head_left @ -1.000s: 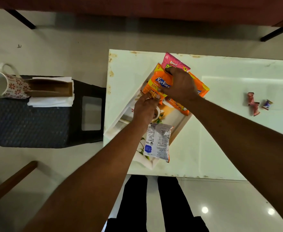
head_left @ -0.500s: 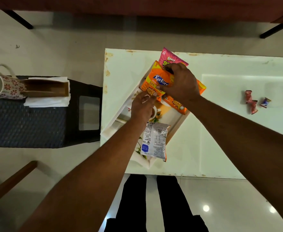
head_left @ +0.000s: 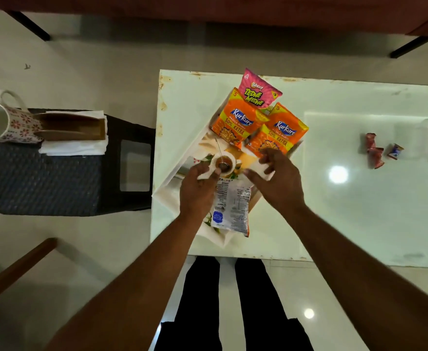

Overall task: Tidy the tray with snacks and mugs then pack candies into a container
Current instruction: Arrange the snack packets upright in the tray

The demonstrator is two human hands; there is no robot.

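The tray [head_left: 182, 171] sits skewed on the white table [head_left: 334, 224], and much of its printed floor is covered: both hands and the packets hide it, so only its pale left rim and a strip of the picture show. That printed picture includes what looks like a cup of tea with a spoon, and I cannot tell for sure whether that is print or a real cup. The left hand [head_left: 199, 191] hovers over the tray's middle with fingers curled; something white shows at its fingertips, but whether it is pinched or merely lies beneath I cannot tell. The right hand [head_left: 277, 181] is just beside it, fingers loosely spread and half open, with a pale patch under the fingertips that is equally hard to read.

Between the two wrists lies a white snack packet [head_left: 230, 206], back side up, overhanging the tray's near edge. Beyond the fingers, two orange Kurkure packets [head_left: 238, 122] stand side by side at the tray's far end, the right one just touching the right hand's fingertips, and a pink Bingo packet [head_left: 258, 91] overlaps them from behind.

The candies [head_left: 374, 153] lie well apart to the right on the table, small and blurred. A pink object at the right edge is cut off. On the dark stool [head_left: 56, 178] to the left, two mugs [head_left: 2, 122] lie partly out of frame.
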